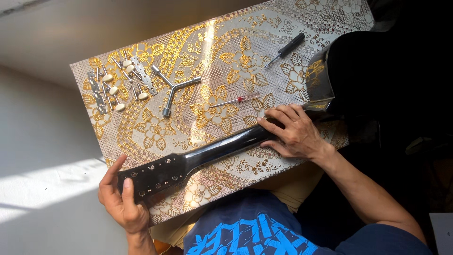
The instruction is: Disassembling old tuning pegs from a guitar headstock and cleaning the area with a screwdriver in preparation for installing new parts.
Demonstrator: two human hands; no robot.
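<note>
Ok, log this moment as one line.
left hand grips headstock | right hand presses neck | guitar on table | Y wrench, screwdrivers, tuners beyond

A small table (pixel 141 141) covered with a shiny gold floral cloth (pixel 226 61) fills the middle. Around it, from seven to eleven o'clock, lies a pale grey floor (pixel 42 118). A bright sunlight patch (pixel 42 184) falls at eight o'clock. Deep shadow sits toward three o'clock.
</note>
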